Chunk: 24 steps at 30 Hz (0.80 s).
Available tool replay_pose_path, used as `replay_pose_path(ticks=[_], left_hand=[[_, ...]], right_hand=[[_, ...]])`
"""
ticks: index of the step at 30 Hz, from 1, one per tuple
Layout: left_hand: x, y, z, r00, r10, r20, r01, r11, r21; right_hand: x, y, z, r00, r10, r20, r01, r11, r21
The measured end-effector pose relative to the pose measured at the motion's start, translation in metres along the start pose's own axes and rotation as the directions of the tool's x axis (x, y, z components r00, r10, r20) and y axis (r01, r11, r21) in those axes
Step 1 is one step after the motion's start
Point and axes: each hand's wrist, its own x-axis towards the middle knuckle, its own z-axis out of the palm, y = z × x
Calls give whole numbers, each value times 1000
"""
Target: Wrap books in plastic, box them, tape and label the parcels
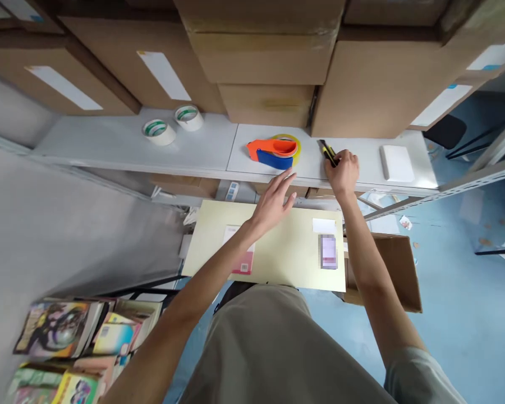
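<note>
My right hand (345,173) is closed on a black-and-yellow utility knife (329,152) at the front of the grey metal shelf (219,146). The fingers hide part of the knife. My left hand (274,203) hovers over the back edge of a pale yellow board (286,247), its fingers stretched out and holding nothing. Just beyond its fingertips lies an orange-and-blue tape dispenser (273,152) with a roll of yellow tape. On the board are a pink-and-white booklet (243,262), partly behind my left forearm, a white slip (324,225) and a blurred purple item (329,251).
Cardboard boxes (269,56) line the back of the shelf. Two tape rolls (159,132) stand on its left part, a white box (397,163) on its right. An open carton (395,269) sits right of the board. Books and magazines (59,331) are stacked at lower left.
</note>
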Motion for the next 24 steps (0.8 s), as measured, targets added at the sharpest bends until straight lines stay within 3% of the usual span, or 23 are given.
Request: replay_pose_path(ticks=[3,5,7,9,11,13,15,18,21,24], left_hand=[[-63,-33,12,991,-128,49,128,992,12],[-115,-64,24,954,-275,117,272,961,45],[-171,-97,33,872,-453,186,441,891,104],[-224,-130,35,746,-625,228,588,780,214],[-269,-159,30,628,-730,267,644,681,348],[-306,-183,20,565,-767,305,622,638,454],[-332,-200,9,551,-754,358,576,654,490],[-355,-214,-3,583,-678,448,507,734,451],[-365,-219,-9,611,-605,510,444,796,411],[-367,-226,-15,604,-568,559,420,823,383]], right_hand=[[-42,-11,-11,997,7,-78,0,996,86],[-83,-24,-20,997,6,-80,5,990,142],[-130,-42,-24,999,-15,-44,24,980,197],[-179,-62,-20,999,-44,31,35,968,247],[-226,-83,-5,985,-83,152,38,960,278],[-270,-104,16,950,-115,292,28,958,286],[-307,-125,41,901,-110,420,-9,963,271],[-349,-155,75,816,-24,578,-117,972,205],[-374,-187,100,705,96,703,-202,977,69],[-386,-222,123,601,132,788,-202,979,-10]])
